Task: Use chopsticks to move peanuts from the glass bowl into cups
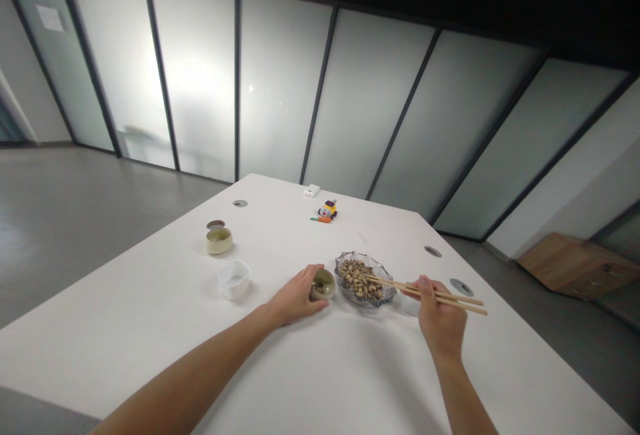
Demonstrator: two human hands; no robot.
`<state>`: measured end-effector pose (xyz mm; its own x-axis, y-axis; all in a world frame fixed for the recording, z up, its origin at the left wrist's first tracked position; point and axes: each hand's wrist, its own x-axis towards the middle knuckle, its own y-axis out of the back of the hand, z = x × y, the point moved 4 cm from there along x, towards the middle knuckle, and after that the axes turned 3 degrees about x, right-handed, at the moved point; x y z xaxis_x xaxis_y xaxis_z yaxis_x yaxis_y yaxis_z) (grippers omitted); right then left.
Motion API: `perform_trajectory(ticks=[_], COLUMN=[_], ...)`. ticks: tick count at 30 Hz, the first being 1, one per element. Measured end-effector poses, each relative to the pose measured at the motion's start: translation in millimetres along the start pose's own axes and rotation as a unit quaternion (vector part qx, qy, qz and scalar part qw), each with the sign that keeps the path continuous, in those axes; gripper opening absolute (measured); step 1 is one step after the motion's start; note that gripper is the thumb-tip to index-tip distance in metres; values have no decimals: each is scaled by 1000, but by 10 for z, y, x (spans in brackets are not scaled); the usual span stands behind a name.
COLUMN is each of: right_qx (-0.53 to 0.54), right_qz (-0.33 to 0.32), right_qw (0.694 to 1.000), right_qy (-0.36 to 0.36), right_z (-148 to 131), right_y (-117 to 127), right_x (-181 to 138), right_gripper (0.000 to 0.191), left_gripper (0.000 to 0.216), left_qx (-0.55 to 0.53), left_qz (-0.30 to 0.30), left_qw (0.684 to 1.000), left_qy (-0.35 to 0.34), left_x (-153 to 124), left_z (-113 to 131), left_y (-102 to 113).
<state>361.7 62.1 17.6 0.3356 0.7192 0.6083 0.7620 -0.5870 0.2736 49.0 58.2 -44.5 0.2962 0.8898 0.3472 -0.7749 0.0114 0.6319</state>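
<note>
My left hand (299,296) is wrapped round a small olive-green cup (326,283), which is tilted beside the glass bowl and has a few dark bits inside. In my right hand (440,318) is a pair of wooden chopsticks (447,296), held with the tips pointing left. Those tips rest among the sunflower seeds (361,279), though I cannot tell whether they pinch one. The seeds lie heaped in a clear glass bowl (385,296) with a wavy rim, between my two hands.
Left of my left hand stand a white plastic container (235,282) and a pale green bowl (220,242). A yellow toy car (328,209), an orange toy carrot (323,220) and a white box-shaped device (311,191) lie farther back. Grey cable grommets (461,287) dot the white table (165,308).
</note>
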Motion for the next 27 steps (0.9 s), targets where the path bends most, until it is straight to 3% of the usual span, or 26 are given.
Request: perform_trajectory(ticks=[4,7,11,17,27], right_qx=[178,242,205,94,16], right_qz=[20,-14,-80,-37,-123], right_qw=[983,969,975,994,985], right_qy=[-47,-44,-13,47,123], right_z=[-5,-43,-117,-144,-139], right_y=[-97,-222,-307,-146,-315], right_x=[-89,-180,-247,-154,-190], right_gripper=[54,48,47,49,53], left_gripper=[80,79,78,79,80], left_qx=[5,9,10,4,-4], left_qz=[-5,-6,-1,-5,-5], left_qw=[1000,1000,1000,1000,1000], left_qy=[9,12,9,5,2], left_x=[-4,-6,-3,-4,-2], left_z=[1,26,57,64,58], left_y=[2,0,2,19,13])
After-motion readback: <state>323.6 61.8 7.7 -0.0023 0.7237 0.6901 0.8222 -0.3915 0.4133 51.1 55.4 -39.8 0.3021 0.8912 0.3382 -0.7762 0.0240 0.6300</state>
